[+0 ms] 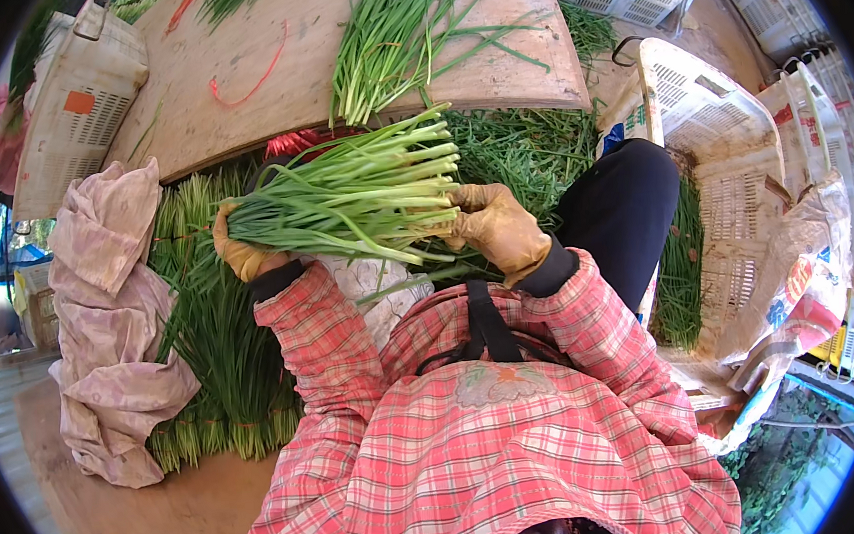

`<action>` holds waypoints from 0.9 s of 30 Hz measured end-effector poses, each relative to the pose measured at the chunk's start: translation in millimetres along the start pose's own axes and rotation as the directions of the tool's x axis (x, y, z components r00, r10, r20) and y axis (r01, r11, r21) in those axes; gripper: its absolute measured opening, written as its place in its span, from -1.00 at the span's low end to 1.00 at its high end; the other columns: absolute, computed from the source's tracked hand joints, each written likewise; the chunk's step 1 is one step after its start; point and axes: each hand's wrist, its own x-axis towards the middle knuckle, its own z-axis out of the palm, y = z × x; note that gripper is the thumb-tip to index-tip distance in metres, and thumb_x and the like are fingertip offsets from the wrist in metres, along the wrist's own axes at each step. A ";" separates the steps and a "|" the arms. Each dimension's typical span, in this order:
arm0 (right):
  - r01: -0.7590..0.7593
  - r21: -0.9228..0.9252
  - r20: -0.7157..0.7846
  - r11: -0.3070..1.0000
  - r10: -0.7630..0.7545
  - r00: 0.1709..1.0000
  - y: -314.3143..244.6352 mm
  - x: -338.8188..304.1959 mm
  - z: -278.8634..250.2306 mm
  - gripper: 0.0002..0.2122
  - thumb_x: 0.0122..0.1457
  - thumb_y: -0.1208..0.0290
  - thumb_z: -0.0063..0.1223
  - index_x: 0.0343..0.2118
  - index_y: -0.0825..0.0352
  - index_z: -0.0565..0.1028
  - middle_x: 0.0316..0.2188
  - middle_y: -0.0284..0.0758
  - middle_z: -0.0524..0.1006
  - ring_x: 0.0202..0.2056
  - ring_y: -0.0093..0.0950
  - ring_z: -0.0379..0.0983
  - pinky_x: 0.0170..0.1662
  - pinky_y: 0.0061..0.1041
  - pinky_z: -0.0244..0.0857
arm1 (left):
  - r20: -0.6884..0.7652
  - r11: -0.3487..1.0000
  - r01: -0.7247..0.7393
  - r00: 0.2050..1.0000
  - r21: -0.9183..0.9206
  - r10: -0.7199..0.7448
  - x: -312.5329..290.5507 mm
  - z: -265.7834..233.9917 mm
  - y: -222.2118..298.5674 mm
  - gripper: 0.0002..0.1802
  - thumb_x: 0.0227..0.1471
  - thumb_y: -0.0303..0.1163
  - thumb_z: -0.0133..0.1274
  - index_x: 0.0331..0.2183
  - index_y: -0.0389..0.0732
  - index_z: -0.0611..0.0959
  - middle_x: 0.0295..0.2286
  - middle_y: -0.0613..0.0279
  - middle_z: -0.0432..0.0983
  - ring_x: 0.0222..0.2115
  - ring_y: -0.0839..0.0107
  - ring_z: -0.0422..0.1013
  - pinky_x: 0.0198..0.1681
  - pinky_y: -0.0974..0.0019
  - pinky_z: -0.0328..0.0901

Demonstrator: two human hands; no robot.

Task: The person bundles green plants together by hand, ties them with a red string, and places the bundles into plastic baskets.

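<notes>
A bunch of green chives (pixel 351 193) lies level between my two gloved hands, pale stem ends to the right, dark leaf tips to the left. My left hand (pixel 242 246), in a tan glove, is wrapped round the leafy end; most of its fingers are hidden behind the leaves. At the stem ends, my right hand (pixel 496 226) has its gloved fingers bent in and closed on the lower stems. Beyond, a loose heap of chives (pixel 385 49) rests on a wooden board (pixel 282 83). Stacked bundles of chives (pixel 218 354) stand on the left.
A crumpled pinkish cloth (pixel 115 322) partly covers the stacked bundles. White plastic crates stand at the left (pixel 83 103) and right (pixel 732 193). Loose green leaves (pixel 528 149) lie under the board's near edge, beside my dark-trousered knee (pixel 623 211). Red ties (pixel 251 70) lie on the board.
</notes>
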 end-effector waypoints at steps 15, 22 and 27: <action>-0.060 -0.222 -0.189 0.973 0.017 0.982 -29.5 -6.3 -27.5 -0.59 0.15 0.23 0.05 -0.07 0.46 0.42 -0.14 -0.20 0.51 -0.16 -0.40 0.48 -0.09 -0.50 0.34 | -0.118 0.945 -0.099 0.983 0.311 0.141 7.1 12.8 -13.3 -0.82 -0.06 -0.36 -0.08 -0.49 -0.25 0.55 -0.46 0.11 0.51 -0.42 0.20 0.43 -0.26 0.12 0.38; 0.193 0.128 -0.285 0.973 -0.150 0.947 16.0 27.0 -24.0 -0.82 0.14 0.52 -0.14 -0.34 0.47 0.52 -0.35 -0.32 0.53 -0.46 -0.59 0.39 -0.37 -0.61 0.31 | -0.127 0.996 0.092 0.988 0.005 -0.091 8.2 22.4 -7.2 -0.85 -0.10 -0.41 -0.02 -0.45 -0.27 0.56 -0.46 0.13 0.52 -0.43 0.25 0.44 -0.25 0.12 0.38; 0.310 0.150 -0.180 0.939 -0.282 0.942 -31.5 -38.7 -79.3 -0.79 0.09 0.38 0.05 -0.37 0.47 0.54 -0.38 -0.27 0.54 -0.47 -0.57 0.33 -0.35 -0.55 0.28 | -0.141 0.972 0.129 0.977 -0.197 -0.159 8.0 17.0 -3.3 -0.84 -0.09 -0.40 0.00 -0.43 -0.27 0.58 -0.45 0.16 0.55 -0.43 0.26 0.45 -0.18 0.13 0.36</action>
